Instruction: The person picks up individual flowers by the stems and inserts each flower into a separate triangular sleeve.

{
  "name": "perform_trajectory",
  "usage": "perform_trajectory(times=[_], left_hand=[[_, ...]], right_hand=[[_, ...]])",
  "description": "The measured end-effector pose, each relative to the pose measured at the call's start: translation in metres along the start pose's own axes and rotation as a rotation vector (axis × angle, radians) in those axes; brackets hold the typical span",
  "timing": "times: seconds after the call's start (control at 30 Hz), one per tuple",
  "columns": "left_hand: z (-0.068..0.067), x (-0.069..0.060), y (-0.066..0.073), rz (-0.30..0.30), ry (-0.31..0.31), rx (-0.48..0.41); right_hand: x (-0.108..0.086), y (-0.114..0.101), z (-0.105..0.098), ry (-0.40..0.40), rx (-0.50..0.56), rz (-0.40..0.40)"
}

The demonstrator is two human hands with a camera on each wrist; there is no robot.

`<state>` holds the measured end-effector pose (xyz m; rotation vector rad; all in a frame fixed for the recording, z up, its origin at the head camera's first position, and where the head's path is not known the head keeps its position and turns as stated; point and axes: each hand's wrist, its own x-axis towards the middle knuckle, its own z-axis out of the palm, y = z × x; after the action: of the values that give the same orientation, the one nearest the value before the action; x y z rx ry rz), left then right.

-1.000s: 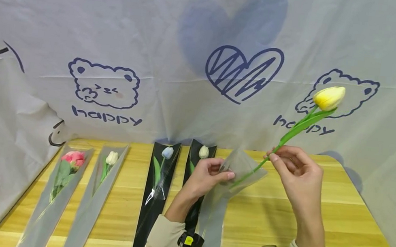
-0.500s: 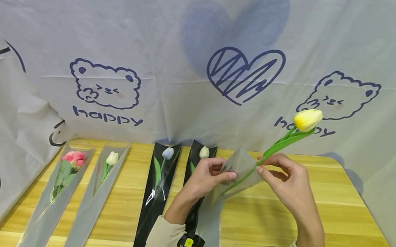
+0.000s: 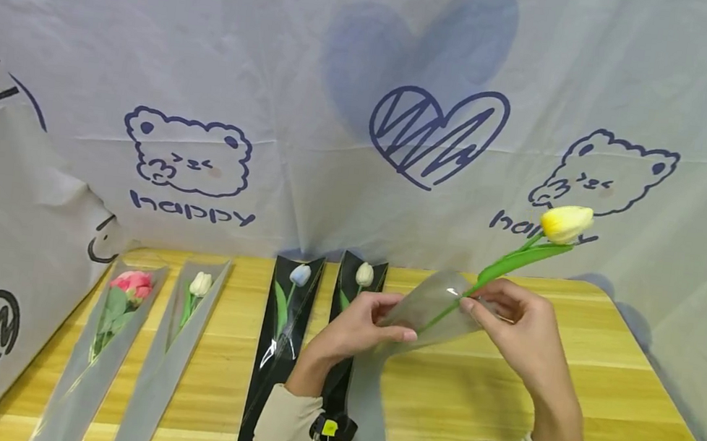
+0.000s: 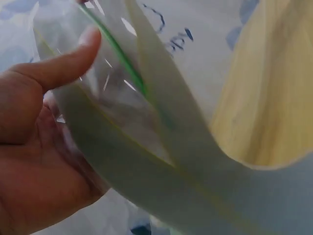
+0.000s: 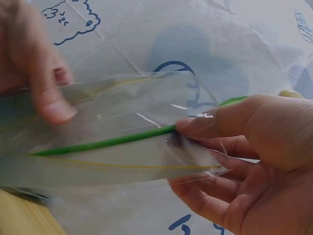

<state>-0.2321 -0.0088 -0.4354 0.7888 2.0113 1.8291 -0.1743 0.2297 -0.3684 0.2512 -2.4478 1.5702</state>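
Observation:
A yellow tulip (image 3: 565, 224) with a green leaf leans up to the right in the head view. My right hand (image 3: 527, 328) pinches its stem between thumb and finger. The lower stem (image 5: 107, 143) lies inside a clear-fronted grey flower sleeve (image 4: 132, 156), seen in both wrist views. The left hand (image 3: 354, 330) holds this sleeve near its top, thumb on the clear film and fingers behind. Some right-hand fingers (image 5: 210, 200) are at the sleeve's opening. The tip of the stem is blurred through the film.
Two black sleeves, one with a blue tulip (image 3: 299, 274) and one with a white tulip (image 3: 365, 273), lie left of the held sleeve. Further left are grey sleeves with a white tulip (image 3: 200, 283) and a pink flower (image 3: 135, 284). A printed cloth (image 3: 298, 192) hangs behind the wooden table (image 3: 607, 409).
The tulip has come down and left overall, its stem deeper in the sleeve, then shifted slightly right. The sleeve's mouth has tilted right and opened rounder; the left hand has spread its thumb lower.

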Motion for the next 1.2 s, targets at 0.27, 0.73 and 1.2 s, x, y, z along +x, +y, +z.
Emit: perform_trajectory(times=[0.27, 0.73, 1.2], left_hand=[[-0.002, 0.000, -0.003, 0.013, 0.054, 0.062], [0.008, 0.002, 0.003, 0.049, 0.043, 0.051], [0.012, 0.004, 0.002, 0.088, 0.008, 0.036]], right_hand=[[-0.001, 0.001, -0.006, 0.084, 0.032, -0.014], [-0.004, 0.001, -0.011, -0.042, -0.013, -0.011], [-0.001, 0.002, -0.004, -0.089, 0.029, 0.062]])
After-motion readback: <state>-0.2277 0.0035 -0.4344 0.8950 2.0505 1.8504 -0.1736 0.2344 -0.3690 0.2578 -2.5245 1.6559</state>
